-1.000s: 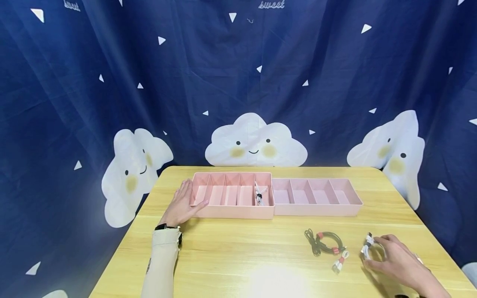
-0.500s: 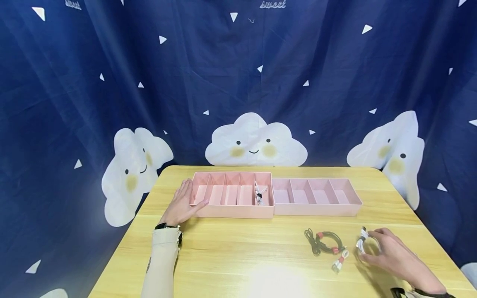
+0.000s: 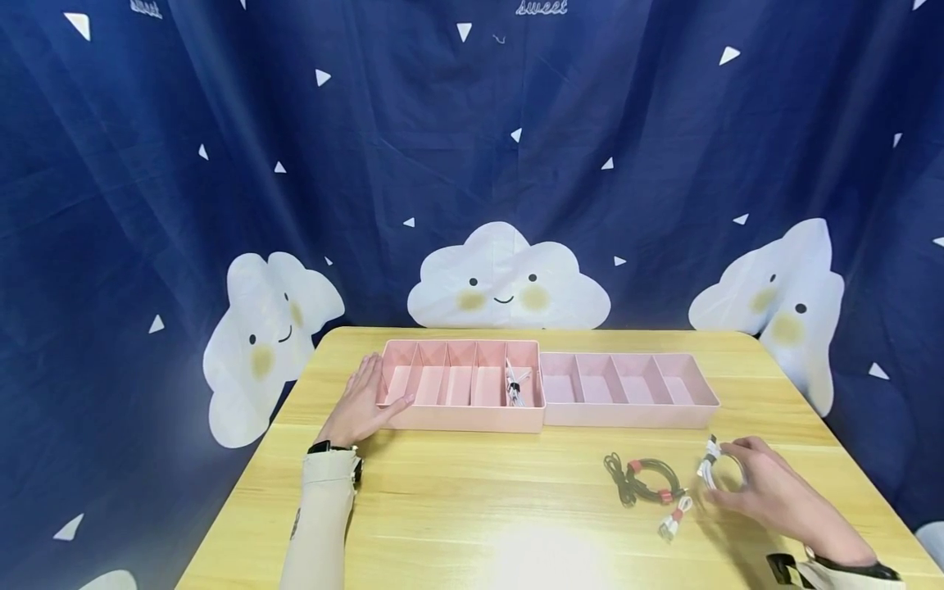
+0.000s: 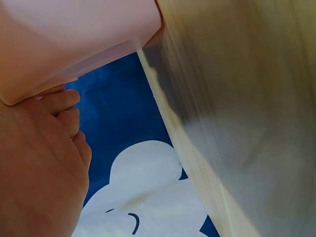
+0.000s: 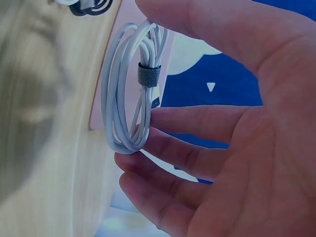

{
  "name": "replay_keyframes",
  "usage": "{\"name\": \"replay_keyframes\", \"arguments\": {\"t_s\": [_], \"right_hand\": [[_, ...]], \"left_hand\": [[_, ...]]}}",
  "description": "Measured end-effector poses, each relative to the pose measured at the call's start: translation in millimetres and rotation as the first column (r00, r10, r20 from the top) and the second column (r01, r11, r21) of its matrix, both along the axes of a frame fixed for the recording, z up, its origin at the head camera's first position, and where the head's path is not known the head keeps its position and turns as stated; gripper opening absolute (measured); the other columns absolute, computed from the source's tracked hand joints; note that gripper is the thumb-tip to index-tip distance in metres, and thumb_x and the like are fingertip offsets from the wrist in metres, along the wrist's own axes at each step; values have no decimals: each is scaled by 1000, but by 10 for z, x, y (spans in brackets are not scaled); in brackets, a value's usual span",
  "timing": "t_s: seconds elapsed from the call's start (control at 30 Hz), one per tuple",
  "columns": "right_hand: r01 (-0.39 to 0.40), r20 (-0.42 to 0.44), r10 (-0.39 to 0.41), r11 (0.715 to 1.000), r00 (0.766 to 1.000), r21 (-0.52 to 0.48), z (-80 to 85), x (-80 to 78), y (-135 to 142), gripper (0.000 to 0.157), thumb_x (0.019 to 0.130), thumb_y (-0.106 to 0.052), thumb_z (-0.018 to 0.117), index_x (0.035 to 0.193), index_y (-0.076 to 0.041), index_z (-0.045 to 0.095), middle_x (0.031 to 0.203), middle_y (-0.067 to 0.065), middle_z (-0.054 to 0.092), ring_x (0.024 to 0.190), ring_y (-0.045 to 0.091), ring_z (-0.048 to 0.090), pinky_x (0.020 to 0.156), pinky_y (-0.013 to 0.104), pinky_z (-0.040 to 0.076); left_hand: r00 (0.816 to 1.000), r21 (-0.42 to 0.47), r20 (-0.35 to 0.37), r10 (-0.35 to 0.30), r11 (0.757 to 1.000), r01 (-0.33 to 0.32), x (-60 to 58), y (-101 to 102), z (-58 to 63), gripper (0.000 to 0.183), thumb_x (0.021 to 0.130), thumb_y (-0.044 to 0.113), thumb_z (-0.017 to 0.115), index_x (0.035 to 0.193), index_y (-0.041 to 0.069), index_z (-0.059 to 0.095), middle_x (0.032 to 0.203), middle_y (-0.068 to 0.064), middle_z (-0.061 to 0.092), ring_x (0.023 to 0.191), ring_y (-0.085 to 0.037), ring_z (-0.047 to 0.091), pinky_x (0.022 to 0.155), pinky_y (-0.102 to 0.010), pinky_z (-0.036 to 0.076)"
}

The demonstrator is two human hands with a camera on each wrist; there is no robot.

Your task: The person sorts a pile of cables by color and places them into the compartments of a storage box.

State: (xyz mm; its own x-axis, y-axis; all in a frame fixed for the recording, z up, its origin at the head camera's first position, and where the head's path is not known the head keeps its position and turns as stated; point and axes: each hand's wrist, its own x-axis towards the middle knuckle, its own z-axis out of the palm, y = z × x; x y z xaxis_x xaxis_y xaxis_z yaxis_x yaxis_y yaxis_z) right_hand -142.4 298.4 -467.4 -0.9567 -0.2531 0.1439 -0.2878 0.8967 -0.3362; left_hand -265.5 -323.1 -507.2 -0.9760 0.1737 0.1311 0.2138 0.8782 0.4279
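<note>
Right hand (image 3: 778, 496): near right edge of table (image 3: 442, 500), pinches coiled white cable (image 5: 117, 94), grey strap (image 5: 149, 76). Left hand (image 3: 359, 408): thumb wide, touches pink tray (image 3: 465, 419).

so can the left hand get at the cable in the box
Likely yes: the left hand rests against the left end of the box, and no lid covers the cable in the rightmost slot; it need only reach across.

- Salmon-pink rectangular plastic box (image 4: 79, 39): cut off by the left wrist view's top edge.
- Pale-yellow wood-grain desk (image 3: 442, 492): near edge beyond the head view's bottom.
</note>
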Motion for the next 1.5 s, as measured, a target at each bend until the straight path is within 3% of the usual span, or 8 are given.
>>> {"name": "replay_keyframes", "arguments": {"t_s": [0.27,0.57,0.73,0.93,1.03,1.27,1.5], "right_hand": [[-23,-35,22,1000,999,-15,63,-32,-76,69,69,-27,95,115,15,68,107,22,66,84,19,56,66,28,49],[-22,24,23,999,999,-23,102,-39,-143,75,71,-32,94,121,16,66,113,24,64,94,27,61,73,35,54],[-35,16,35,999,999,-40,128,-51,-192,77,71,-31,94,124,16,65,115,24,64,94,26,61,75,37,55],[-50,33,52,997,998,-52,183,-73,-228,75,74,-31,93,128,13,64,118,25,63,93,22,58,72,32,53],[-71,12,72,996,997,-60,204,-92,-242,74,73,-30,93,127,12,65,117,23,64,92,20,57,72,30,52],[-129,-88,123,989,989,-68,249,-137,-306,56,72,-24,93,119,-1,72,114,11,64,87,8,51,72,26,50],[-146,-108,139,988,984,-60,313,-206,-388,61,72,-24,94,122,0,71,117,15,68,101,24,64,83,42,58]], "left_hand": [[1000,8,-10,-1,1000,1,5,14,6,114,92,71,59,164,-5,11,174,-23,9,163,-39,5,130,-64,12],[1000,12,4,5,1000,-6,52,49,9,114,93,69,60,163,-6,11,173,-25,11,162,-42,8,130,-65,12],[1000,11,9,12,1000,-12,56,44,-5,113,94,68,60,163,-6,10,173,-24,11,162,-41,7,130,-64,12],[1000,18,23,14,1000,-15,70,43,-10,115,93,71,59,163,-6,10,174,-23,9,163,-40,6,130,-63,11],[1000,18,15,13,1000,-13,57,41,-14,115,93,71,59,163,-6,11,173,-24,9,163,-41,6,130,-64,11],[1000,16,-10,9,1000,-9,8,33,-17,113,93,67,62,163,-7,12,173,-24,12,162,-41,8,130,-64,12],[1000,6,2,15,1000,-15,2,38,-15,113,94,67,61,163,-6,10,173,-23,10,163,-40,7,131,-63,12]]}}
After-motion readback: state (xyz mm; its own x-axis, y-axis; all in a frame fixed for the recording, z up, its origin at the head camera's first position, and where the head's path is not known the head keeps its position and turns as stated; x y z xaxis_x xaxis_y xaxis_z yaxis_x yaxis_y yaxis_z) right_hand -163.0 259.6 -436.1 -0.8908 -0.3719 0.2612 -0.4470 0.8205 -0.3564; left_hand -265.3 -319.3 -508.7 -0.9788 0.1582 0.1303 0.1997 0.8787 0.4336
